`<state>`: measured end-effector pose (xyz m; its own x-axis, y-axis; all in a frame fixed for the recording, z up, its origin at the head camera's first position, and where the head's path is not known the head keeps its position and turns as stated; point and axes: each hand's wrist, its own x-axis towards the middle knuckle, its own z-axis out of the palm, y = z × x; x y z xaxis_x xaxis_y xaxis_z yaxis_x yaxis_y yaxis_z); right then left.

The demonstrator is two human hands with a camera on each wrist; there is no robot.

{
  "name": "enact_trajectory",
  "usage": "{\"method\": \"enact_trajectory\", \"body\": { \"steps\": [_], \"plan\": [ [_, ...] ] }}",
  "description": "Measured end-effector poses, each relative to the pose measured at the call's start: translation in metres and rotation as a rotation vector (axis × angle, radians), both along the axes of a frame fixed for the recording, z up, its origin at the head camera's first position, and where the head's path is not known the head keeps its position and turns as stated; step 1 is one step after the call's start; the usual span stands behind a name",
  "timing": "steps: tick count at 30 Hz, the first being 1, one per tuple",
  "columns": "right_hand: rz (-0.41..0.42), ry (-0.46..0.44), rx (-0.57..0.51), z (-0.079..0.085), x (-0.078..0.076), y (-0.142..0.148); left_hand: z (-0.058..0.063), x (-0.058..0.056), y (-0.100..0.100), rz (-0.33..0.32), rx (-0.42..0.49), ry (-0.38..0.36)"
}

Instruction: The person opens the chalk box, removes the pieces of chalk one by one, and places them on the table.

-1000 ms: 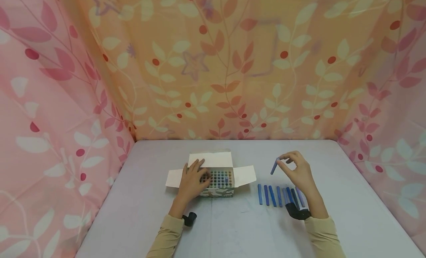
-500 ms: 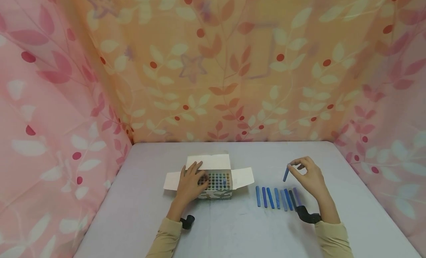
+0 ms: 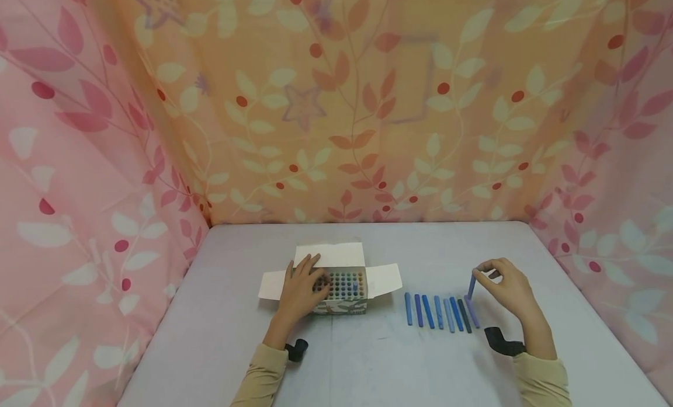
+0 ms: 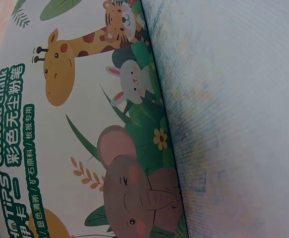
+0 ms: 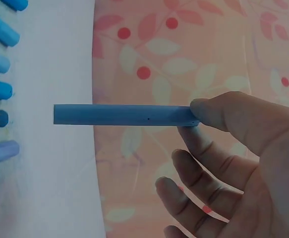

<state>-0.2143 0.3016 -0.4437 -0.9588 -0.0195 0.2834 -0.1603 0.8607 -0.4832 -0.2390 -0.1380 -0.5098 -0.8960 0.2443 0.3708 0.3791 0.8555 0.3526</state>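
In the head view my left hand (image 3: 299,288) rests over the left part of an open chalk box (image 3: 342,306), fingers spread and thumb bent toward the rows of chalk ends. Its palm side is hidden. The left wrist view shows the box's printed front (image 4: 104,129), marked "Colored chalk", close up. My right hand (image 3: 512,287) pinches a blue chalk stick (image 5: 119,115) by one end between thumb and index finger. That stick hangs near the far end of a lilac chalk stick (image 3: 472,312), the rightmost of a row; whether they touch is unclear.
Several blue chalk sticks (image 3: 427,311) and a dark one (image 3: 464,315) lie side by side on the white table (image 3: 378,372). The right flap (image 3: 384,280) and back flap (image 3: 336,254) of the box stand folded out. Floral curtains (image 3: 336,132) enclose the table.
My right hand has moved right and toward me with the blue chalk stick, from above the row to its right end. The left hand has stayed on the box.
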Motion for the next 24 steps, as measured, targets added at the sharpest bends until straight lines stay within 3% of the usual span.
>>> {"method": "enact_trajectory", "body": {
  "steps": [24],
  "plan": [
    [-0.005,-0.231,0.129,-0.022,-0.001,0.023,-0.002,-0.002,-0.001,0.003,-0.012,0.007]
  ]
}}
